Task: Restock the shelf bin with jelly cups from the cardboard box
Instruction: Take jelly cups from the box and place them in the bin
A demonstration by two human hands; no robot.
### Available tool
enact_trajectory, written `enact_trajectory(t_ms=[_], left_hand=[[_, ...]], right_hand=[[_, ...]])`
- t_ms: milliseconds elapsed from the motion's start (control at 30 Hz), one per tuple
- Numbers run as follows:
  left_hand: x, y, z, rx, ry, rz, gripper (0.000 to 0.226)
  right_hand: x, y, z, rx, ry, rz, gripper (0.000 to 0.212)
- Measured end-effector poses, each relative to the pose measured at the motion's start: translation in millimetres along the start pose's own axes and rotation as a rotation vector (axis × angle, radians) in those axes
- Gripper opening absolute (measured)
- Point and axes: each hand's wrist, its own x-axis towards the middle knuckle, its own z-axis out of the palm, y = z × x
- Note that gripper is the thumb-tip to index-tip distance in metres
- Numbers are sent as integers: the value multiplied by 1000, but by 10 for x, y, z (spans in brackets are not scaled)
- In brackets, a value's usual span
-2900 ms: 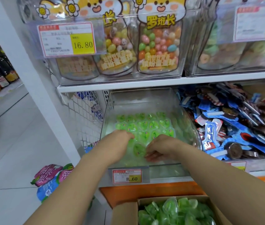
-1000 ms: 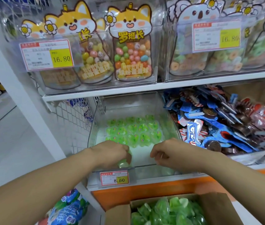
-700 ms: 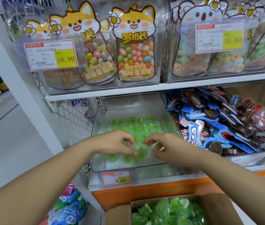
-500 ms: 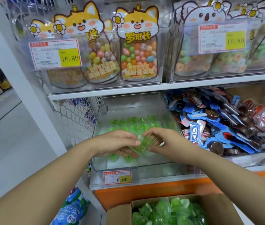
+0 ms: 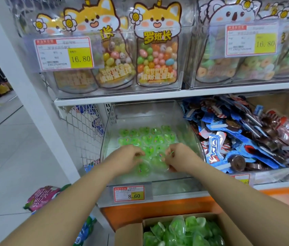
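Hands sit lower and wider apart than half a second ago, when we held one cup between them above the rows. Left hand (image 5: 127, 160) and right hand (image 5: 180, 157) are both inside the bin (image 5: 190, 134), knuckles up, fingers curled down onto the front cups (image 5: 142, 169). Right thumb and forefinger pinch a thin green edge, which we read as the rim of a cup (image 5: 171, 153). Whether the left grips anything we cannot tell, since its fingertips are hidden. Cups cover the middle of the bin in rows, and bare floor shows behind and in front of them. Box (image 5: 131, 231) below the shelf is heaped with more of the same. Our judgement: the shared cup is going into the front row, the bin is far from full, and many trips to the box remain.
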Motion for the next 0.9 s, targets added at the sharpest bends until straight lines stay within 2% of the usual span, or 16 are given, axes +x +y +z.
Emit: enact_trajectory(t_ms=[33, 100, 167, 300, 500, 700, 900], left_hand=[[6, -19, 71, 164, -36, 34, 41], [12, -30, 175, 286, -89, 64, 56], [30, -52, 229, 285, -75, 64, 66], [35, -60, 244, 298, -35, 52, 71], [21, -35, 212, 319, -17, 13, 60], [11, -59, 217, 324, 1, -14, 60], [4, -54, 251, 235, -2, -114, 85]], right_hand=[[41, 28, 32, -21, -25, 41, 24], [115, 51, 66, -89, -70, 75, 26], [167, 42, 90, -106, -97, 104, 26], [242, 43, 123, -26, -117, 175, 25], [272, 119, 162, 94, -141, 231, 23], [293, 31, 209, 138, -167, 259, 22], [254, -37, 273, 283, -218, 340, 25]])
